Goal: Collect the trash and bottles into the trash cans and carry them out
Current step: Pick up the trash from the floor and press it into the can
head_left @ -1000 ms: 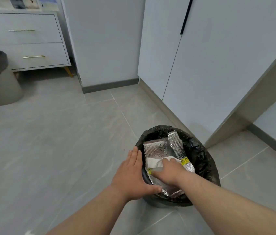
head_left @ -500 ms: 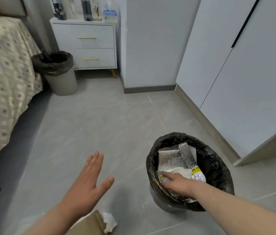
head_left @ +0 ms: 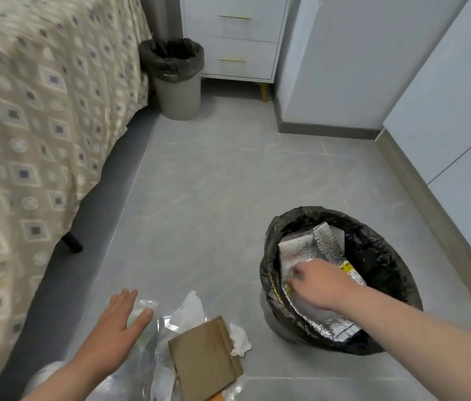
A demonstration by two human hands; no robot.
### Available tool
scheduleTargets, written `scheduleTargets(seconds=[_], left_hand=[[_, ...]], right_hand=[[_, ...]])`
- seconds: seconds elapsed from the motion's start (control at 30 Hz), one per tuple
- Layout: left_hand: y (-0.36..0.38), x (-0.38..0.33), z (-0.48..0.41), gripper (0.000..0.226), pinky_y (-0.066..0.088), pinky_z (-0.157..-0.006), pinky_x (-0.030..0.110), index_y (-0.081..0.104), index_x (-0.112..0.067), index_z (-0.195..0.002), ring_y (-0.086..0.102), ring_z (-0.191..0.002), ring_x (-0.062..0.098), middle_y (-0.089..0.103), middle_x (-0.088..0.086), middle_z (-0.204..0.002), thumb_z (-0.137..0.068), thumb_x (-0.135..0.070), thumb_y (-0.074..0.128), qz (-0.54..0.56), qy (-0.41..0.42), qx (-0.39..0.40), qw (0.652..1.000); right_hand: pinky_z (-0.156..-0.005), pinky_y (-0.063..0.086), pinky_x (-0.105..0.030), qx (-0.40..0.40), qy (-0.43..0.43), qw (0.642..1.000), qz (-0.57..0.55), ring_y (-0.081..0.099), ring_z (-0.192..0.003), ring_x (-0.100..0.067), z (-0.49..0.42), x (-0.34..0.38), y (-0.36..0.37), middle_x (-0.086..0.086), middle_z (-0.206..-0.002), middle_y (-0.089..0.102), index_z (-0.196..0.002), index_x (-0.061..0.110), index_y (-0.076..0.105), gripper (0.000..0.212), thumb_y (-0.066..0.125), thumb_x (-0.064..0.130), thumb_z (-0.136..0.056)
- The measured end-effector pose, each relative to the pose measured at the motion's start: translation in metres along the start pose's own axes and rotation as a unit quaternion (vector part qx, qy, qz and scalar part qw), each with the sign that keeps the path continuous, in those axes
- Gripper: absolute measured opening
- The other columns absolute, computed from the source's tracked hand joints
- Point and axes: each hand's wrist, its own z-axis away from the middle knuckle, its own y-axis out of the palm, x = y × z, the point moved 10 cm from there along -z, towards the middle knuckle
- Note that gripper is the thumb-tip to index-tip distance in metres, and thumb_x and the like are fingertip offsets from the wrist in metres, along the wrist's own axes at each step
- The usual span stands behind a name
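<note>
A trash can with a black liner [head_left: 378,250] stands on the floor at right, holding a silver foil bag [head_left: 300,250] and white paper. My right hand [head_left: 319,282] is inside its rim, fingers bent down onto the foil bag and paper. My left hand [head_left: 115,328] hovers open, fingers spread, over a pile of trash on the floor: clear plastic wrap [head_left: 156,319], a brown cardboard piece [head_left: 202,360] and a crumpled white tissue [head_left: 240,340]. A second lined trash can [head_left: 176,79] stands far back beside the bed.
A bed with a patterned cover [head_left: 32,125] fills the left side, with a dark leg [head_left: 72,244]. A white nightstand [head_left: 234,39] stands at the back. White cabinet doors [head_left: 459,111] line the right wall. Grey tile floor [head_left: 214,198] lies between.
My view swung left and down, bringing the bed and floor trash into sight. My left hand left the can rim and moved left over the trash pile. My right hand stayed in the can.
</note>
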Motion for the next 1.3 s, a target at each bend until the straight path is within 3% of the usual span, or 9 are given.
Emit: scheduleTargets(seconds=[0.1, 0.2, 0.3, 0.47, 0.57, 0.7, 0.87, 1.07, 1.3], left_hand=[[0.009, 0.025, -0.002, 0.067, 0.012, -0.119, 0.033, 0.027, -0.020, -0.149, 0.010, -0.148, 0.014, 0.019, 0.000, -0.160, -0.092, -0.048, 0.049, -0.027, -0.025, -0.015, 0.999], [0.024, 0.039, -0.006, 0.066, 0.022, -0.116, 0.034, 0.035, -0.014, -0.145, 0.025, -0.143, 0.020, 0.033, 0.004, -0.154, -0.090, -0.045, 0.054, -0.071, -0.039, -0.015, 0.997], [0.043, 0.044, -0.007, 0.064, 0.036, -0.102, 0.034, 0.044, -0.015, -0.134, 0.041, -0.130, 0.023, 0.048, 0.004, -0.135, -0.083, -0.051, 0.058, -0.097, -0.037, -0.002, 0.995], [0.066, 0.076, -0.009, 0.100, 0.027, -0.110, 0.050, 0.019, -0.021, -0.144, 0.010, -0.145, 0.035, 0.011, 0.018, -0.156, -0.067, -0.075, 0.055, -0.203, -0.140, 0.032, 0.969], [0.078, 0.094, -0.012, 0.112, 0.027, -0.112, 0.054, 0.004, -0.022, -0.148, -0.002, -0.146, 0.038, -0.007, 0.018, -0.157, -0.066, -0.067, 0.066, -0.156, -0.171, 0.052, 0.971], [0.079, 0.093, -0.019, 0.091, 0.041, -0.103, 0.043, 0.026, -0.023, -0.138, 0.027, -0.138, 0.035, 0.011, 0.011, -0.152, -0.066, -0.045, 0.077, -0.136, -0.097, 0.044, 0.985], [0.060, 0.084, -0.024, 0.044, 0.037, -0.090, 0.028, 0.054, -0.013, -0.119, 0.047, -0.116, 0.025, 0.049, 0.004, -0.122, -0.082, -0.033, 0.067, -0.069, -0.039, -0.037, 0.996], [0.039, 0.086, -0.028, 0.043, 0.036, -0.101, 0.034, 0.049, -0.009, -0.132, 0.044, -0.126, 0.027, 0.041, 0.010, -0.141, -0.090, -0.011, 0.056, -0.037, -0.046, -0.061, 0.996], [-0.007, 0.058, -0.064, 0.068, 0.035, -0.104, 0.042, 0.046, -0.022, -0.136, 0.035, -0.133, 0.029, 0.036, 0.004, -0.150, -0.070, -0.008, 0.058, -0.268, 0.068, -0.072, 0.958]], right_hand=[[-0.067, 0.037, -0.029, -0.267, -0.098, 0.959, 0.002, 0.056, -0.080, -0.021, 0.022, 0.048, -0.085, 0.000, -0.084, 0.064, -0.080, 0.015, 0.061, 0.021, 0.045, 0.024, -0.091], [-0.065, 0.038, -0.025, -0.351, -0.307, 0.882, -0.071, 0.053, -0.070, -0.016, 0.072, 0.133, -0.094, 0.001, -0.073, 0.060, -0.078, 0.012, 0.064, 0.017, 0.050, 0.018, -0.085], [-0.064, 0.045, -0.029, -0.169, -0.328, 0.926, -0.080, 0.054, -0.071, -0.017, 0.062, 0.183, 0.013, 0.002, -0.075, 0.057, -0.078, 0.016, 0.062, 0.018, 0.046, 0.023, -0.083], [-0.096, 0.044, -0.036, 0.127, 0.021, 0.983, -0.134, 0.050, -0.113, -0.032, -0.004, 0.116, 0.198, -0.008, -0.121, 0.049, -0.119, 0.016, 0.051, 0.039, 0.045, 0.027, -0.082], [-0.106, 0.035, -0.040, 0.110, 0.179, 0.972, -0.109, 0.031, -0.134, -0.031, -0.012, 0.070, 0.224, -0.010, -0.145, 0.029, -0.144, 0.016, 0.026, 0.083, 0.060, 0.049, -0.076], [-0.109, 0.034, -0.039, 0.066, 0.221, 0.966, -0.114, 0.025, -0.136, -0.031, -0.020, 0.060, 0.234, -0.012, -0.148, 0.024, -0.150, 0.012, 0.011, 0.113, 0.070, 0.058, -0.065], [-0.094, 0.046, -0.036, 0.046, 0.219, 0.964, -0.146, 0.050, -0.116, -0.027, -0.025, 0.065, 0.235, -0.008, -0.125, 0.050, -0.123, 0.017, 0.041, 0.073, 0.076, 0.050, -0.068], [-0.082, 0.052, -0.033, 0.148, 0.195, 0.936, -0.251, 0.058, -0.100, -0.022, -0.026, 0.069, 0.245, -0.003, -0.115, 0.057, -0.114, 0.019, 0.051, 0.058, 0.078, 0.042, -0.068], [-0.083, 0.054, -0.034, 0.208, 0.139, 0.910, -0.332, 0.058, -0.097, -0.017, -0.021, 0.076, 0.235, 0.000, -0.106, 0.059, -0.104, 0.018, 0.052, 0.043, 0.078, 0.033, -0.073]])
